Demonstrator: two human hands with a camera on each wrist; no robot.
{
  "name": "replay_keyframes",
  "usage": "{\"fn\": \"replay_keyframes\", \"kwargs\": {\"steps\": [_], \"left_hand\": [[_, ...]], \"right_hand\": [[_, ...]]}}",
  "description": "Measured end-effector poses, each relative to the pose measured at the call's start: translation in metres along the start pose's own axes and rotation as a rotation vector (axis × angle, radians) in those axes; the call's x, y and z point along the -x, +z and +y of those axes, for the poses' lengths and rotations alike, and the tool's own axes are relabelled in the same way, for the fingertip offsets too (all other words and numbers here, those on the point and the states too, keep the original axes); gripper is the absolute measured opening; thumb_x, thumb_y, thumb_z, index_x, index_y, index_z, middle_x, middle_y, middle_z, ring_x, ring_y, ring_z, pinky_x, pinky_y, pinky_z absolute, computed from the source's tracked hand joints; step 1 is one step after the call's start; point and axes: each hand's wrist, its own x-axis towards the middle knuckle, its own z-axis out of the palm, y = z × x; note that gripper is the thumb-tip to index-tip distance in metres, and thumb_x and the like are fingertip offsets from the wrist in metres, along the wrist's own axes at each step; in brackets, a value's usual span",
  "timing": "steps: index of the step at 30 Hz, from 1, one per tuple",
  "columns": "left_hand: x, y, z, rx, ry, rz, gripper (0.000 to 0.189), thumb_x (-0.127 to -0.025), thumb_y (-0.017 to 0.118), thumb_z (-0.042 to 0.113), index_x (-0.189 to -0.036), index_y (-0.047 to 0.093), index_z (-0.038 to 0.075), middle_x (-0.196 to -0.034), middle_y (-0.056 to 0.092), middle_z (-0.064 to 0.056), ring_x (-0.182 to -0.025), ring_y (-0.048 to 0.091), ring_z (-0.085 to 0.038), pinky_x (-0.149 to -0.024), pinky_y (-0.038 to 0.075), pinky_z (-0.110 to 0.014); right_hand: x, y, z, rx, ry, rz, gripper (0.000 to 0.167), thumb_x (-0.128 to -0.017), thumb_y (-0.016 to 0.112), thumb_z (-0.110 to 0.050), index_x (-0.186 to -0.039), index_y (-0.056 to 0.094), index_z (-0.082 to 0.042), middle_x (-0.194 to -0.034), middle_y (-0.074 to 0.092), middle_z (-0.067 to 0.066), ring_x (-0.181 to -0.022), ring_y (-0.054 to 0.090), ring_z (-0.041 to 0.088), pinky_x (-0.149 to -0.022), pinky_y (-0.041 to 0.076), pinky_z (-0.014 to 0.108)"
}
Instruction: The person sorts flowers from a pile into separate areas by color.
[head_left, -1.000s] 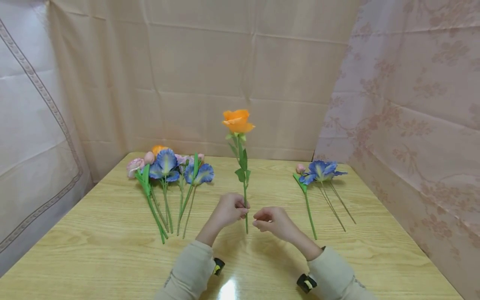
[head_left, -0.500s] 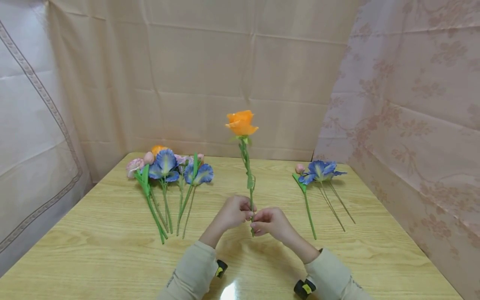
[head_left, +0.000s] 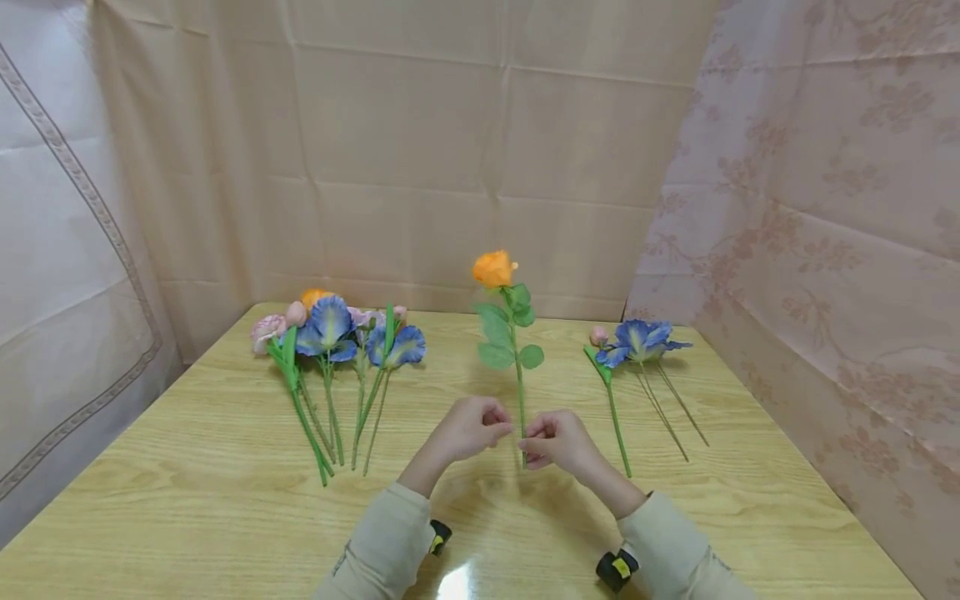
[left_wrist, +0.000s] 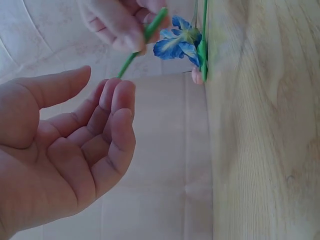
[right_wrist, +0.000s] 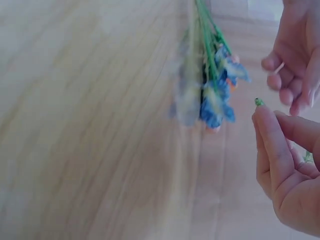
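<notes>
An orange rose (head_left: 493,269) with green leaves stands upright over the middle of the table in the head view. Near the lower end of its stem (head_left: 521,387), my right hand (head_left: 558,446) pinches it between thumb and fingers. Just left of the stem is my left hand (head_left: 471,429), holding nothing. In the left wrist view the left hand (left_wrist: 75,150) has its thumb apart from loosely bent fingers, close to the stem (left_wrist: 156,25). The stem's cut end (right_wrist: 258,102) pokes past the right fingertips in the right wrist view.
To the left on the wooden table (head_left: 187,500) lies a group of flowers: blue irises (head_left: 327,329), a pink bloom (head_left: 268,332) and an orange one (head_left: 317,297). At right lie a blue flower (head_left: 643,340) and a pink bud (head_left: 598,335). Cloth curtains (head_left: 420,150) surround the table.
The right hand has come to the stem and taken hold of it, while the left hand has let go. The rose has shifted right and lower and turned, its leaves now spread into view.
</notes>
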Motion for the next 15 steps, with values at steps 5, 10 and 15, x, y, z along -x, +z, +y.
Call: {"fn": "replay_keyframes", "kwargs": {"steps": [5, 10, 15], "left_hand": [[0.001, 0.0, -0.001, -0.038, 0.008, -0.027, 0.01, -0.086, 0.059, 0.009, -0.085, 0.062, 0.0, -0.071, 0.059, -0.004, -0.056, 0.054, -0.013, -0.05, 0.042, -0.023], [0.0, 0.001, -0.003, -0.06, -0.011, -0.061, 0.01, -0.087, 0.059, 0.012, -0.084, 0.062, 0.002, -0.07, 0.058, -0.003, -0.057, 0.055, -0.015, -0.05, 0.043, -0.023], [0.001, 0.003, -0.005, -0.064, -0.017, -0.084, 0.011, -0.086, 0.059, 0.013, -0.082, 0.062, 0.003, -0.071, 0.059, -0.005, -0.057, 0.056, -0.016, -0.051, 0.043, -0.024]], "right_hand": [[-0.003, -0.008, 0.005, 0.069, 0.071, 0.058, 0.008, -0.078, 0.062, 0.007, -0.075, 0.055, 0.011, -0.06, 0.058, 0.008, -0.052, 0.061, 0.022, -0.052, 0.051, 0.034], [-0.007, -0.014, 0.011, 0.09, 0.156, 0.11, 0.008, -0.077, 0.063, 0.008, -0.074, 0.056, 0.011, -0.06, 0.058, 0.009, -0.05, 0.06, 0.02, -0.051, 0.051, 0.032], [-0.012, -0.02, 0.018, 0.089, 0.248, 0.157, 0.006, -0.077, 0.062, 0.01, -0.074, 0.057, 0.011, -0.06, 0.058, 0.011, -0.049, 0.06, 0.019, -0.051, 0.051, 0.031]]}}
